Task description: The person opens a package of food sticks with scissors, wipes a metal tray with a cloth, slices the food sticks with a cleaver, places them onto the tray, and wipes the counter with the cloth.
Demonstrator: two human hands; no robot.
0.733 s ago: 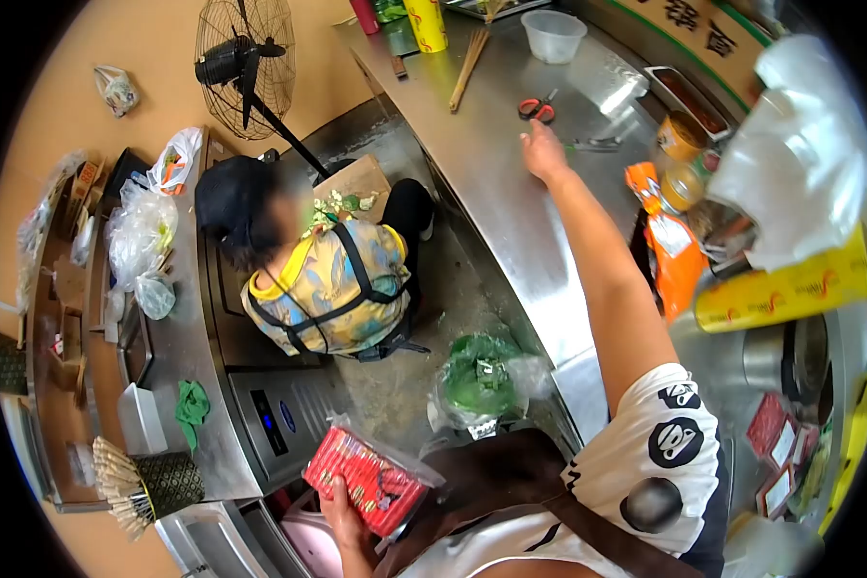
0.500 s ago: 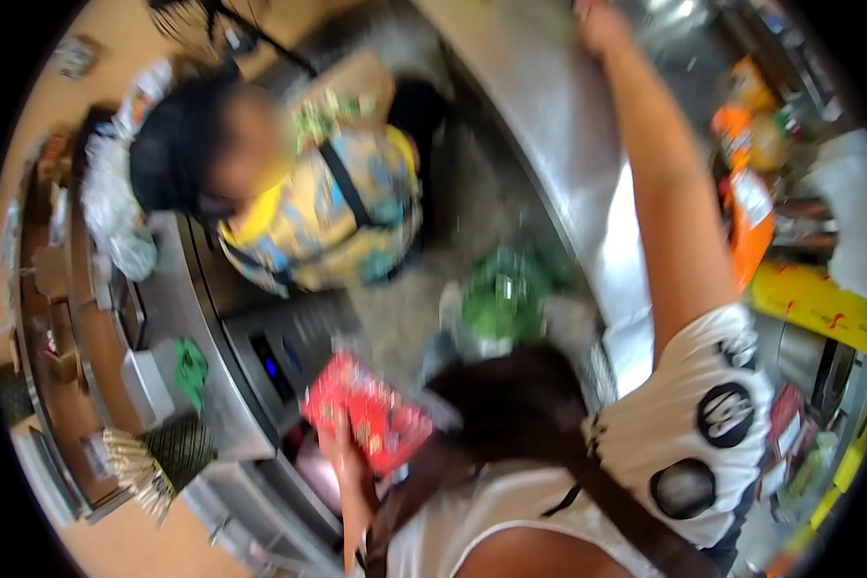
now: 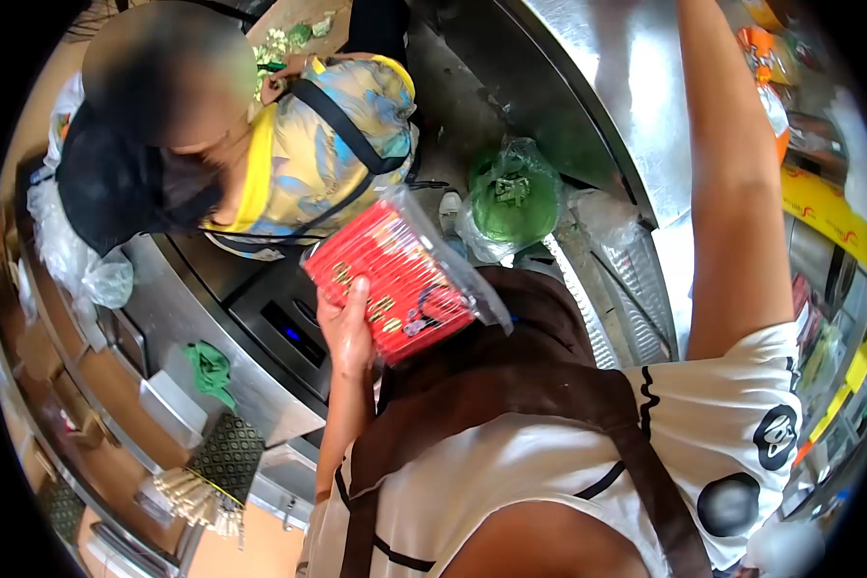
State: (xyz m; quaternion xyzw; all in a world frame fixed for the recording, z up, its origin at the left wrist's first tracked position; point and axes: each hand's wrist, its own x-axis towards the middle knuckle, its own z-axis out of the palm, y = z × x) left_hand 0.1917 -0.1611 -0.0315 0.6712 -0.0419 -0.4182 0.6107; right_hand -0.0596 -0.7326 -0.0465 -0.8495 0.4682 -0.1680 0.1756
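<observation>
My left hand (image 3: 349, 332) grips a red packet (image 3: 395, 279) in a clear plastic wrapper, its thumb lying over the printed front. The packet is tilted, in front of the dark brown apron (image 3: 511, 385). My right arm reaches up over the steel counter (image 3: 645, 106); its hand lies beyond the top edge of the view. Below the counter, a green bag (image 3: 515, 202) inside clear plastic stands on the floor.
A co-worker (image 3: 328, 154) in a patterned top sits at the upper left, hands near chopped greens (image 3: 294, 40). A green cloth (image 3: 210, 371) lies on the left counter (image 3: 154, 299), near a container of sticks (image 3: 226, 458). A yellow roll (image 3: 828, 214) is at right.
The view has swung down and right. The red packet has come up nearer the middle, still in my left hand. My right hand, earlier beside the red-handled scissors, has left the view.
</observation>
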